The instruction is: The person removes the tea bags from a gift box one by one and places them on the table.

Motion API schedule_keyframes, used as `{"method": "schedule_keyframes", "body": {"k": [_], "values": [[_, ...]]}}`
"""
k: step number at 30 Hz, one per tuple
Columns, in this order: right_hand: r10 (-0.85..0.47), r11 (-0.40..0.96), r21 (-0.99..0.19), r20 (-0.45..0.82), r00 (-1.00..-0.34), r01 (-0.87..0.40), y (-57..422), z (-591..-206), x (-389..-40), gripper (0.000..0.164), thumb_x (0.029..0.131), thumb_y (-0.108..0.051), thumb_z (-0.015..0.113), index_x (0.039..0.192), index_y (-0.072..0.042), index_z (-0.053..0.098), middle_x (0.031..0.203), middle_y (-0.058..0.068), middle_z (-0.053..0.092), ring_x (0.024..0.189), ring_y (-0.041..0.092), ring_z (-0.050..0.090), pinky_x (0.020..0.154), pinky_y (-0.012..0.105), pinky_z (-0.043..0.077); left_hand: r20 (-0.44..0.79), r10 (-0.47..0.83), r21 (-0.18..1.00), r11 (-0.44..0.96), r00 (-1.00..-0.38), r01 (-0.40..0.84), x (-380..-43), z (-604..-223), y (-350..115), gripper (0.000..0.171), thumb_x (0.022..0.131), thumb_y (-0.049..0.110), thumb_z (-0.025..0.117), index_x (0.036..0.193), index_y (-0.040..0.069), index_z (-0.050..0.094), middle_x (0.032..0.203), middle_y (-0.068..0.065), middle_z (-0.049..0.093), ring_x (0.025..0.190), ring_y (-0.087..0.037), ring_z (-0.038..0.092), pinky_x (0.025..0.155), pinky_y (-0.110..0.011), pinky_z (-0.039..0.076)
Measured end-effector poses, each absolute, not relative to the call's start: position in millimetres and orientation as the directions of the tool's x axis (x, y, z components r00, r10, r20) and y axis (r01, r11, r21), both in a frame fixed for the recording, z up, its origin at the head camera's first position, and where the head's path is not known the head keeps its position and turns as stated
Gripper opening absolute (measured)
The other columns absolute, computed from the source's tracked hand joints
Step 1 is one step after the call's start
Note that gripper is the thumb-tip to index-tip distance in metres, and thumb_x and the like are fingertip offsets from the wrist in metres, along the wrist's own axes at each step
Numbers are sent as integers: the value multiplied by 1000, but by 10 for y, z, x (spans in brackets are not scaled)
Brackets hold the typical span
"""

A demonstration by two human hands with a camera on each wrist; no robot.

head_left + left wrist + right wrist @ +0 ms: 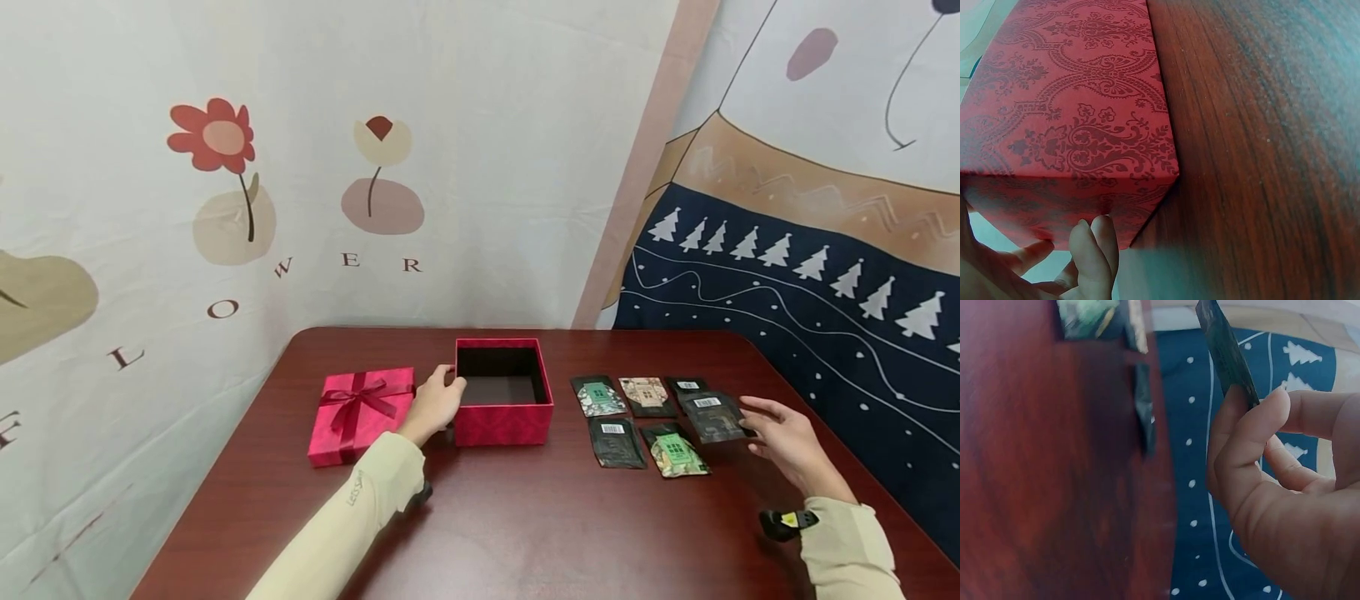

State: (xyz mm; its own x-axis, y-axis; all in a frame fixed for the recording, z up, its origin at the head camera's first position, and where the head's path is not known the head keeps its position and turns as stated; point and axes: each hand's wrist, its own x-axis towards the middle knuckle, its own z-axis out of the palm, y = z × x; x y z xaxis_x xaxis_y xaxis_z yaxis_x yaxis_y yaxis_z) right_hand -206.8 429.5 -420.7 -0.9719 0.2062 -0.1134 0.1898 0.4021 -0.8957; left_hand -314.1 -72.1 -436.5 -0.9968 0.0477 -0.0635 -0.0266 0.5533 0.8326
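Observation:
A red patterned gift box, its top uncovered and dark inside, stands on the table. My left hand holds it by the left wall, with the thumb at the rim. Bent fingertips touch that wall in the left wrist view. My right hand pinches a dark flat sachet by its edge; in the right wrist view the sachet stands up from between thumb and fingers. It is raised over the other sachets, one of which it partly overlaps in the head view.
Left of the box lies its red lid with a dark red ribbon bow. Several more sachets lie to the right: a green-labelled one, a brown one, a dark one and a green one. Printed cloth hangs behind the table.

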Motion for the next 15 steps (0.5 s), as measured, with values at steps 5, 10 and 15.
{"method": "schedule_keyframes", "body": {"k": [5, 10, 15], "values": [[217, 356, -911, -135, -967, 207, 4380, -4278, -2032, 50, 104, -28, 47, 145, 0, 37, 109, -3, 56, 83, 6, 59, 70, 29, 55, -59, 50, 825, 565, -997, -21, -3125, -4353, -723, 53, 100, 36, 43, 149, 16, 41, 133, -14, 57, 94, -25, 62, 71, -38, 50], [209, 333, -919, -143, -967, 208, 4442, -4318, -1999, 43, 104, -28, 48, 141, -7, 43, 99, -16, 55, 80, 10, 60, 68, 29, 54, -57, 42, 819, 574, -997, -22, -3125, -4353, -723, 54, 100, 37, 43, 149, 16, 41, 133, -13, 57, 97, -25, 61, 80, -43, 48], [208, 314, -922, -166, -964, 226, 4516, -4338, -1960, 26, 103, -29, 49, 129, -23, 50, 97, -18, 55, 76, 10, 58, 68, 27, 54, -58, 40, 818, 574, -997, -25, -3135, -4350, -725, 54, 100, 37, 43, 149, 15, 41, 129, -13, 58, 99, -26, 60, 83, -44, 47]]}}
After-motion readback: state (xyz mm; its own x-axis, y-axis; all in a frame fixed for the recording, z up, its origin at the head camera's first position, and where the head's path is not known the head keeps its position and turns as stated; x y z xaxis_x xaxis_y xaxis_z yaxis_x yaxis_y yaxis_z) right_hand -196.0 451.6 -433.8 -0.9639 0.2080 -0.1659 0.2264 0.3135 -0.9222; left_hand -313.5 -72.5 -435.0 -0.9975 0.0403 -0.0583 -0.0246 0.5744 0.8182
